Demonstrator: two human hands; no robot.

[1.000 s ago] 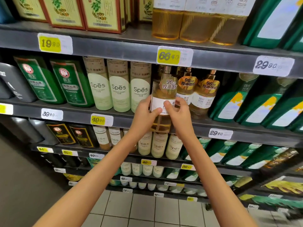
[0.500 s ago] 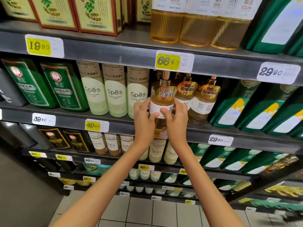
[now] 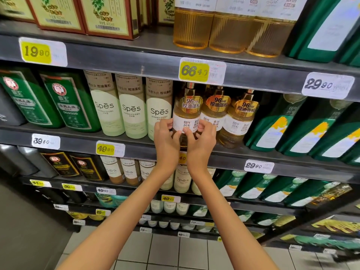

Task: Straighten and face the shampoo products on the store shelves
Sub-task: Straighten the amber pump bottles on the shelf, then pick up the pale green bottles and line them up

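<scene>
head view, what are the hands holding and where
The left hand and right hand grip the amber bottle by its sides at the white label.

Setting: retail shop, hair-care aisle.
Fixtures: grey metal shelves (image 3: 136, 61) in at least 5 tiers, running the full width of the view.
Pricing: printed tags clipped to the shelf edges: yellow tag "19.90" (image 3: 36, 52), yellow tag "49.80" (image 3: 106, 149), white tag "29.90" (image 3: 327, 85).
Stock: identical items in repeated facings: 3 Spēs bottles (image 3: 132, 108), 3 amber bottles (image 3: 216, 108), dark green bottles (image 3: 272, 125), boxed goods (image 3: 105, 14) on the top tier.
Floor: pale tiles (image 3: 165, 252).
</scene>
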